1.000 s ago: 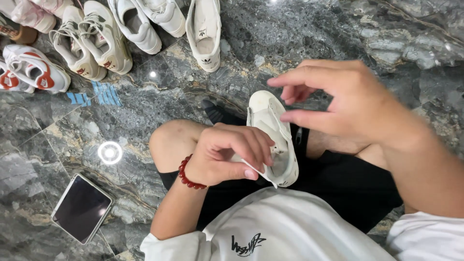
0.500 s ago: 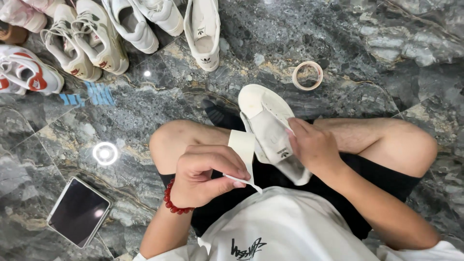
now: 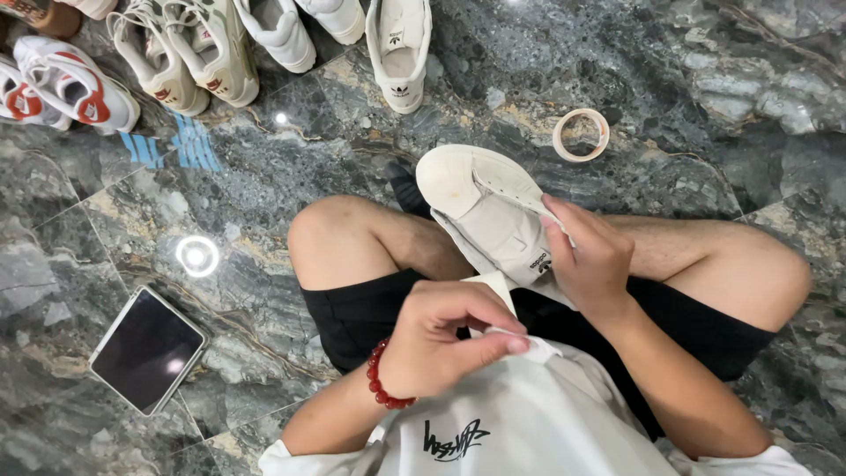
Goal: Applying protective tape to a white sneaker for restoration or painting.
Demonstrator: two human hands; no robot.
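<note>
Floor: dark marbled stone (image 3: 687,79), with a row of sneakers (image 3: 211,53) along the upper left, a tape roll (image 3: 581,134) upper right and a dark tablet (image 3: 147,349) lower left.
Shoe: a white sneaker (image 3: 480,211) at centre frame, resting over the lap.
Right hand (image 3: 592,257): fingers curled onto the sneaker's side, steadying it.
Left hand (image 3: 436,339): fingers pinched shut on a pale strip (image 3: 500,291).
Change: the strip is drawn nearer the chest than half a second ago; the sneaker sits slightly higher in frame.
</note>
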